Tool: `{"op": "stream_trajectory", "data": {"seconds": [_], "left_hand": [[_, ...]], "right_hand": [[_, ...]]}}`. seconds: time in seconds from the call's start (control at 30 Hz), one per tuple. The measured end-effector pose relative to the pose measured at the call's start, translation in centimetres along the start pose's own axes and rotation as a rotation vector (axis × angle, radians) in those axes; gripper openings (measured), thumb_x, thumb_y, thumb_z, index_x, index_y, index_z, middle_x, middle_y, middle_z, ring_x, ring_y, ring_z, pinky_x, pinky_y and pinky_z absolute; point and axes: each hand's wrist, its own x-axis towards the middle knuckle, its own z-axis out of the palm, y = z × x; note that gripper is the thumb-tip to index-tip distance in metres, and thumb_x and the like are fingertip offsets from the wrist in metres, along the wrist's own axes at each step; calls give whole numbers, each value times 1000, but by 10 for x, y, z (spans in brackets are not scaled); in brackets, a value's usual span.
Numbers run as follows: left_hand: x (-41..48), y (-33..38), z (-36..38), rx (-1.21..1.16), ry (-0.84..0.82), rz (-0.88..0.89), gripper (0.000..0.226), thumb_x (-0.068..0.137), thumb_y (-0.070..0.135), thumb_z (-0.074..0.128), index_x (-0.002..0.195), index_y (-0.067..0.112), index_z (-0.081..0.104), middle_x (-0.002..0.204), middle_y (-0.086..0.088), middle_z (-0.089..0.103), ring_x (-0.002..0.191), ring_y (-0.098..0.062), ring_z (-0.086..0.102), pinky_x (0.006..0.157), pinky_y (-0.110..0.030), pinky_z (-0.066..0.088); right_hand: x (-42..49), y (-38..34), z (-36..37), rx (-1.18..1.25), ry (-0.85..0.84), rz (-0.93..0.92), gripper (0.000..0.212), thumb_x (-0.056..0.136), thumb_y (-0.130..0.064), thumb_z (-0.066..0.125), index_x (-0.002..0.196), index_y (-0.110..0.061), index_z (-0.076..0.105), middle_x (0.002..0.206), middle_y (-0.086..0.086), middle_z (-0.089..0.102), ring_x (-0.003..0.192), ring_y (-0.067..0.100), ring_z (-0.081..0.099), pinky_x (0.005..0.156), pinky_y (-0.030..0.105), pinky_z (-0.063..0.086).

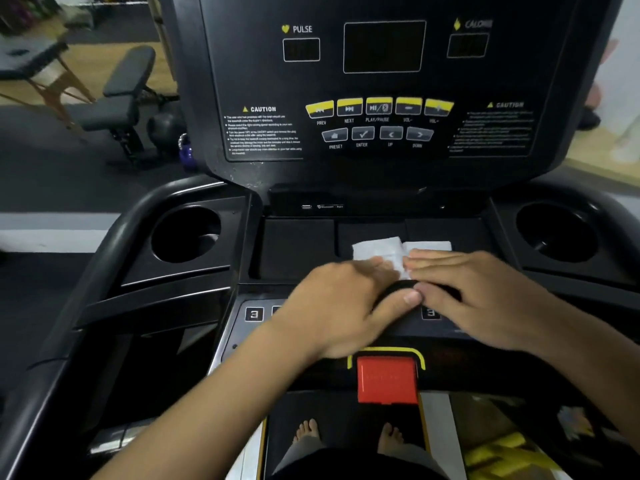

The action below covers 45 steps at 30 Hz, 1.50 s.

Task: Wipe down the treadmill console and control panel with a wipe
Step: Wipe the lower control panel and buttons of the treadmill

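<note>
A white wipe point(381, 249) lies flat on the black tray of the treadmill console point(298, 251), just below the upright control panel point(377, 109) with its yellow and grey buttons. My left hand point(343, 306) lies palm down with straight fingers, its fingertips on the wipe's near left part. My right hand point(481, 296) also lies flat, fingers pointing left, touching the wipe's near right part. The two thumbs meet above the lower panel point(254, 313). The wipe's near edge is hidden under my fingers.
Round cup holders sit at the left point(185, 233) and right point(556, 232) of the tray. A red stop button point(387, 379) is near my wrists. A black handrail point(104, 244) curves at left. A weight bench point(121, 95) and dumbbells stand on the floor beyond.
</note>
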Motion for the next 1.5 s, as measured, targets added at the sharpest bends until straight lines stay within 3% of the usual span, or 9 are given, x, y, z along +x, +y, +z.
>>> {"op": "stream_trajectory", "data": {"seconds": [0.23,0.4,0.57,0.73,0.97,1.17,1.27,1.37,1.5], "left_hand": [[-35,-43,-25,-73,47,-89,80,94,69,3,124,26,63,124,4,68,118,-19,60,94,-42,48],[18,12,1,42,10,23,99,85,73,-16,114,25,65,118,-2,68,118,-21,57,93,-43,49],[3,6,-5,-55,30,-2,71,94,64,4,130,32,56,133,3,61,121,-15,52,96,-36,47],[-33,-38,-19,-86,62,-156,78,92,71,5,125,29,63,120,0,67,115,-17,58,95,-41,47],[26,20,9,82,62,29,79,93,61,2,117,24,67,117,-2,70,118,-19,56,93,-41,49],[-15,-19,-13,-6,111,-83,70,93,60,5,113,27,64,106,0,66,101,-23,61,83,-35,48],[-33,-31,-27,61,142,-174,67,92,59,5,110,31,63,90,5,57,93,-23,61,72,-32,42],[-5,-10,-17,189,153,-105,73,89,57,2,111,26,64,105,-1,67,102,-25,62,79,-36,50],[34,26,15,137,193,4,57,95,41,27,79,9,72,92,-7,64,94,-27,57,75,-36,44]], "right_hand": [[23,-33,22,-10,-55,26,70,87,-71,24,138,-33,52,149,-13,43,140,-5,27,118,24,23],[-21,7,-10,-38,58,107,62,85,-66,31,127,-33,62,136,-12,58,128,-18,31,107,5,19],[-6,-14,-7,-63,22,121,63,89,-63,28,126,-27,64,135,-7,60,134,1,41,112,29,34],[16,-35,12,-16,-61,91,64,90,-65,25,130,-30,60,144,-9,52,139,0,33,115,31,30],[-26,5,-23,-65,29,225,76,82,-69,21,123,-24,67,135,-7,58,130,-2,44,114,32,34],[11,-36,5,-61,-24,129,69,89,-68,20,123,-29,66,140,-7,55,137,5,40,113,34,34],[24,-45,17,-61,-66,111,69,87,-69,19,129,-33,60,146,-11,49,140,-2,31,116,31,30],[6,-23,7,-16,-52,118,65,89,-69,23,129,-34,61,144,-10,51,137,-8,32,116,29,31],[-23,3,-17,22,4,214,68,84,-65,25,127,-28,61,137,-11,53,117,-34,27,103,-2,18]]}}
